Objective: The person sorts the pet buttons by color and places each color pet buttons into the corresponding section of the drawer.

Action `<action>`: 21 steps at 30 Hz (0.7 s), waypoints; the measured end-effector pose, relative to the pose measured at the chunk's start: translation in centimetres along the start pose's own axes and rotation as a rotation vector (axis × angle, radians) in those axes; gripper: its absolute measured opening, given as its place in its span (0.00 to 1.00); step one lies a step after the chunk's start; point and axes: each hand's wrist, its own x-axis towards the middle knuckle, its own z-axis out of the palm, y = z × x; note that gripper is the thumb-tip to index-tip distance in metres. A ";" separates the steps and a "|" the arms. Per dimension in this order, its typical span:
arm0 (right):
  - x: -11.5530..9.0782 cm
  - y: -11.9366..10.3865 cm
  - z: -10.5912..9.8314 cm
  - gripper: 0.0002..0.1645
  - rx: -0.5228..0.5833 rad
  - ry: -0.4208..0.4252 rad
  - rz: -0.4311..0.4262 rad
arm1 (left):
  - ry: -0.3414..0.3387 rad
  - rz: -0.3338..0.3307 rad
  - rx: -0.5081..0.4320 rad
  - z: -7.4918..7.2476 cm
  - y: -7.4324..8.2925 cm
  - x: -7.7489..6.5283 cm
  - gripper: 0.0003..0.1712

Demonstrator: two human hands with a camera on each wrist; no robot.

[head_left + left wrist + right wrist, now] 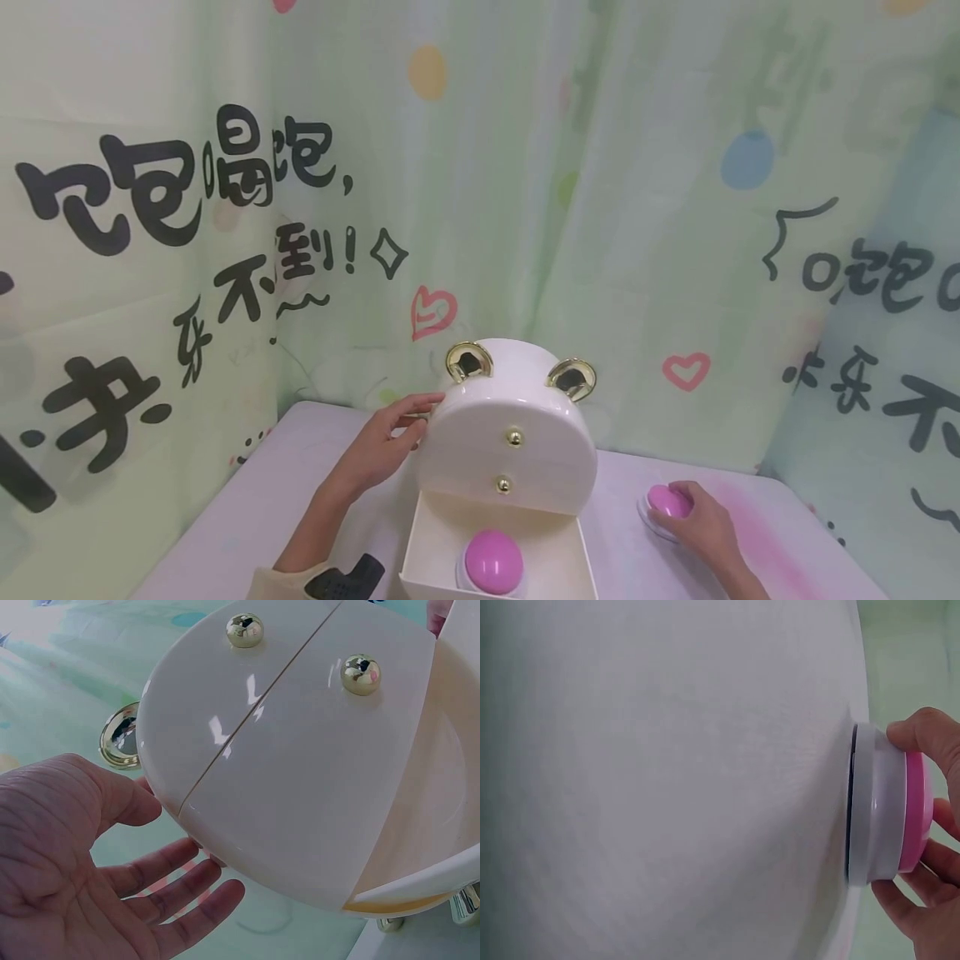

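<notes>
A glossy white drawer box [465, 454] with gold ear-shaped ornaments and gold knobs stands in the middle of the table. Its bottom drawer [442, 517] is pulled out and holds a round pink-and-white push button [493, 562]. My left hand [386, 446] is at the box's left side. In the left wrist view its fingers [199, 889] are loosely spread along the curved edge, some fingertips hidden behind it. To the right of the box, my right hand [708, 525] grips a second pink-and-white push button [885, 806] by its rim, its base on or just over the tabletop.
A white cloth covers the table [330, 433], with a pink tint at the right. Pale green curtains [495, 208] printed with black characters, hearts and dots surround it at the back and sides. A dark wrist strap [348, 579] shows on the left forearm.
</notes>
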 end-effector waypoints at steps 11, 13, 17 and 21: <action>-1.0 0.7 -0.2 0.47 0.074 0.042 0.058 | -0.002 0.004 0.005 0.3 0.1 0.1 0.22; -1.3 0.8 -0.3 0.48 0.091 0.052 0.066 | -0.006 0.001 0.008 0.3 0.2 0.1 0.22; -1.7 0.7 -0.8 0.50 0.120 0.051 0.101 | -0.005 -0.003 0.010 0.3 0.2 0.0 0.22; -2.1 0.4 -1.3 0.53 0.155 0.051 0.139 | -0.001 -0.012 0.005 0.2 0.1 0.0 0.22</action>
